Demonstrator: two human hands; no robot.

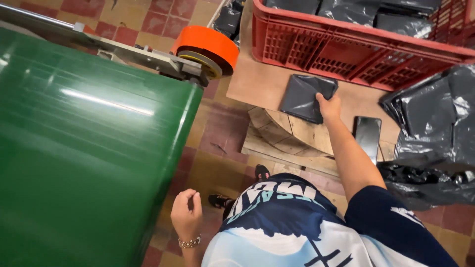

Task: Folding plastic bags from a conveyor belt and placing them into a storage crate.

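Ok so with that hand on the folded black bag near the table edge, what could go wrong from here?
1. The folded black bag lies partly over the edge of the brown tabletop under the right hand; it might slide off onto the tiled floor.
2. The dark phone lies right beside the reaching forearm and could get knocked.
3. The left hand hangs close to the green conveyor belt and might brush it.

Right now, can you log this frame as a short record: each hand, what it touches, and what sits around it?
right hand: grips edge of flat dark folded bag on board
left hand: hangs loosely curled, holds nothing
beside bag: phone
behind: red crate of dark bags
left: green belt, orange roller
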